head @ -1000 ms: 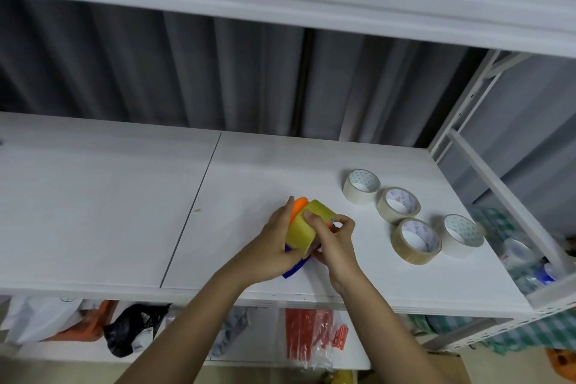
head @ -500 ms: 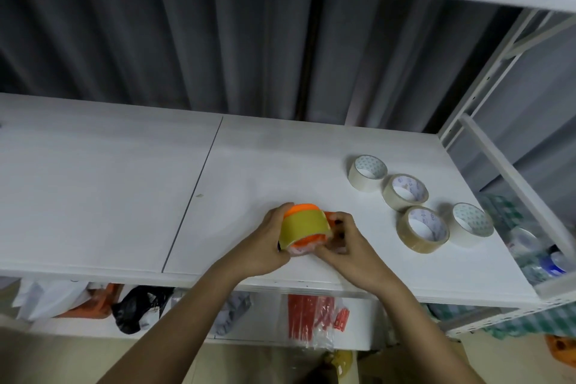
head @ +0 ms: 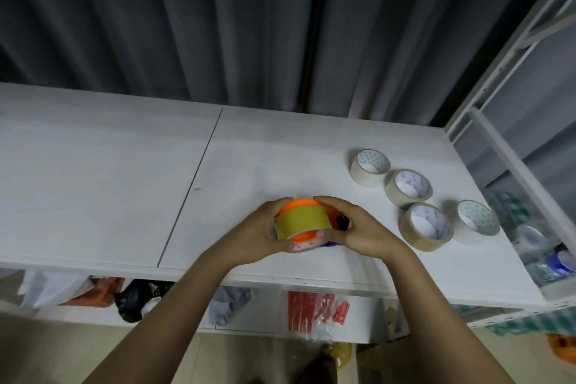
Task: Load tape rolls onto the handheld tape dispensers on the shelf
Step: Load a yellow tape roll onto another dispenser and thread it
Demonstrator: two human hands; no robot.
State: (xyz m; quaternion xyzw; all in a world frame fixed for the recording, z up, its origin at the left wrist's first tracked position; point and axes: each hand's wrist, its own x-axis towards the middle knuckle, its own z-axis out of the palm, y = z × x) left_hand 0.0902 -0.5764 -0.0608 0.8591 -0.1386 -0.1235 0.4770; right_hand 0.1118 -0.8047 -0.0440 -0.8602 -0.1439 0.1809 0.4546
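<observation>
— Tape roll (head: 300,222)?
— Seated on orange dispenser (head: 334,217), just above shelf (head: 124,184) front. Left hand (head: 258,231), right hand (head: 358,227) clamped round both, steadying.
— Spare rolls (head: 425,226)?
— Right, within reach.

Two bare forearms showing, no sleeves reaching into view. Left hand (head: 254,235) and right hand (head: 358,232) wearing no gloves, rings or watch. Wrists showing no bands. Nails looking short, unpainted where visible. Rest of body lying outside view.
</observation>
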